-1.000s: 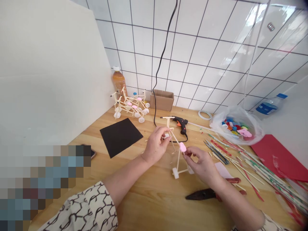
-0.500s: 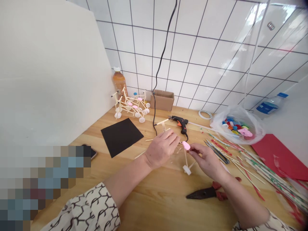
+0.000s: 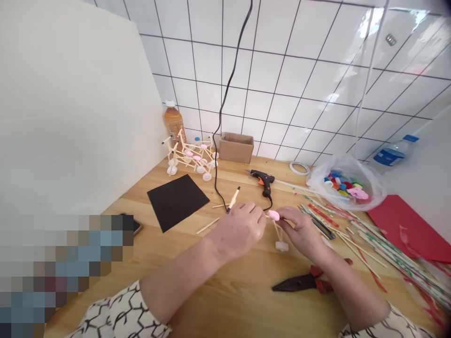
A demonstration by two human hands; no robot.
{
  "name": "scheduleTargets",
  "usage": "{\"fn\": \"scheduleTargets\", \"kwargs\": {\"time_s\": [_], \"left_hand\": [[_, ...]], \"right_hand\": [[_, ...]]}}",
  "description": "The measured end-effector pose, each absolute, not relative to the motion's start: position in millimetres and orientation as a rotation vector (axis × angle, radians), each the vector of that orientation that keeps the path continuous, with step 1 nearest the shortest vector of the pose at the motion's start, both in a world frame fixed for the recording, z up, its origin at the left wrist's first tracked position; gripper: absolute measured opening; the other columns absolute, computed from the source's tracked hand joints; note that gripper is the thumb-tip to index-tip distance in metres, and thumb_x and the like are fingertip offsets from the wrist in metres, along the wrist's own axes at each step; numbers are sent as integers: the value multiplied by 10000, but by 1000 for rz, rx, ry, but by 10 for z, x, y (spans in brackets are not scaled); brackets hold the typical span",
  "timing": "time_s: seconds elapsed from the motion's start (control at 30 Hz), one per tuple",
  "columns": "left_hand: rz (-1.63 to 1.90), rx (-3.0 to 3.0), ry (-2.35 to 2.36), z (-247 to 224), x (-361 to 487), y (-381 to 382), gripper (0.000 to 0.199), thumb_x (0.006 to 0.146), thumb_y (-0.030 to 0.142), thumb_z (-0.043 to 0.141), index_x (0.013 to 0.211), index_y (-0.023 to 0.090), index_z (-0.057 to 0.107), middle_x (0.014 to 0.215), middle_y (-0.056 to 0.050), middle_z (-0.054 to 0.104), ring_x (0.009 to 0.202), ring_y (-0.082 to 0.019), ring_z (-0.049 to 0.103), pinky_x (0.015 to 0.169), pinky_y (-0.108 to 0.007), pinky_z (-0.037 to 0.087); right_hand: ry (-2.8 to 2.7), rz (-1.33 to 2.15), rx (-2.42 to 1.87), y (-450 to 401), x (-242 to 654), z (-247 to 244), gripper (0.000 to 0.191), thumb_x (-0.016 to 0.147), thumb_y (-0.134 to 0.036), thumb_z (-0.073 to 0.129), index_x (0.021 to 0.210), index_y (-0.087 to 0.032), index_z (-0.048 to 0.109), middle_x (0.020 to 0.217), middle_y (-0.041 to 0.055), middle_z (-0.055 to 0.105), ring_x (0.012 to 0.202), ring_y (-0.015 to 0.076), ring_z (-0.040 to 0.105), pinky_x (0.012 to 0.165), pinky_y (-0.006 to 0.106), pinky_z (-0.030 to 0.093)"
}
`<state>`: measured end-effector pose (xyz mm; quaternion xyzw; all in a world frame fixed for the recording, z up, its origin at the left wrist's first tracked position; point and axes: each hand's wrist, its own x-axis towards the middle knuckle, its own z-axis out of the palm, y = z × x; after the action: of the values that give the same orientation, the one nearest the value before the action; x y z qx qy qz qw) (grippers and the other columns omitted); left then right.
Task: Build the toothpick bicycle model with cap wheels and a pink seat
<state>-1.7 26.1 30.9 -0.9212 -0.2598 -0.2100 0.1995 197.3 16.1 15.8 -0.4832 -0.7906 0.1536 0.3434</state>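
Hands (image 3: 239, 232) (image 3: 299, 230) closer together, pink piece (image 3: 274, 215) between

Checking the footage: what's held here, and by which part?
The right hand pinches a stick model at its pink piece; the left hand's grip cannot be seen.

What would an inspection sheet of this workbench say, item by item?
Surface: wooden table, loose sticks lying on it.
Job's things: stick model with pink piece and white wheel.
Clutter: pliers, scissors, black sheet, red sheet, bag of bottle caps, phone.
Hands: left hand holds the model; right hand pinches the pink piece.
Cables: black cord runs down to a glue gun.
Surroundings: tiled wall, cardboard box, two bottles, other stick models.
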Motion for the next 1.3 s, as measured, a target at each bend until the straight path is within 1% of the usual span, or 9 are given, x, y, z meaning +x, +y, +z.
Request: {"fn": "scheduleTargets", "kwargs": {"time_s": [0.17, 0.27, 0.37, 0.47, 0.57, 0.67, 0.8, 0.97, 1.3], "left_hand": [[-578, -2647, -839, 264, 5, 240, 130, 769, 50, 449, 797, 126, 551, 697, -57, 563, 666, -216, 526, 543, -326, 418], [-704, -2710, -918, 276, 28, 239, 128, 824, 96, 435, 841, 133, 556, 730, -53, 579, 694, -214, 531, 588, -337, 442], [-840, -2793, -1033, 302, 58, 252, 170, 886, 163, 397, 953, 140, 552, 822, -54, 605, 777, -207, 544, 697, -352, 461], [-847, -2872, -1190, 317, 95, 269, 197, 910, 196, 369, 954, 139, 553, 864, -57, 612, 826, -206, 553, 749, -356, 459], [-820, -2928, -1253, 308, 139, 283, 176, 898, 179, 390, 951, 154, 556, 884, -49, 615, 840, -204, 564, 744, -344, 460], [-790, -2949, -1292, 294, 177, 296, 152, 874, 157, 422, 911, 161, 569, 857, -45, 620, 816, -200, 574, 721, -330, 459], [-790, -3016, -1343, 300, 200, 312, 198, 895, 188, 390, 851, 165, 581, 822, -34, 631, 766, -181, 585, 673, -303, 452], [-842, -3056, -1345, 315, 201, 308, 242, 915, 211, 356, 862, 165, 588, 843, -36, 642, 782, -175, 586, 685, -299, 443], [-844, -3074, -1350, 304, 207, 319, 227, 905, 208, 376, 848, 160, 591, 843, -40, 644, 786, -178, 592, 683, -295, 439]], "right_hand": [[-2041, 397, -1281, 153, 1959, 144, 139, 811, -187, 524, 742, -207, 642, 715, 39, 676, 688, 183, 615, 647, 307, 481], [-1997, 414, -1328, 128, 1991, 186, 125, 809, -189, 524, 789, -203, 647, 760, 43, 683, 705, 179, 614, 659, 307, 481], [-1944, 517, -1401, 105, 2024, 251, 126, 783, -236, 566, 859, -203, 661, 822, 38, 697, 743, 181, 616, 692, 310, 485], [-1937, 599, -1448, 85, 2008, 314, 177, 774, -306, 594, 902, -206, 664, 883, 35, 700, 777, 182, 608, 722, 308, 480], [-1957, 596, -1442, 68, 1943, 353, 186, 790, -340, 576, 885, -205, 661, 869, 38, 693, 759, 179, 596, 702, 302, 471], [-1971, 590, -1429, 56, 1881, 363, 187, 821, -343, 534, 865, -204, 651, 849, 41, 684, 748, 176, 588, 684, 301, 461], [-1951, 574, -1415, 57, 1859, 328, 184, 832, -339, 517, 839, -200, 638, 832, 43, 679, 739, 171, 585, 674, 294, 454], [-1915, 551, -1413, 58, 1855, 274, 183, 835, -345, 514, 817, -201, 625, 807, 34, 673, 737, 166, 585, 679, 285, 448], [-1881, 573, -1486, 51, 1807, 244, 190, 822, -331, 511, 843, -175, 619, 792, 47, 672, 715, 167, 557, 689, 294, 437]]}}
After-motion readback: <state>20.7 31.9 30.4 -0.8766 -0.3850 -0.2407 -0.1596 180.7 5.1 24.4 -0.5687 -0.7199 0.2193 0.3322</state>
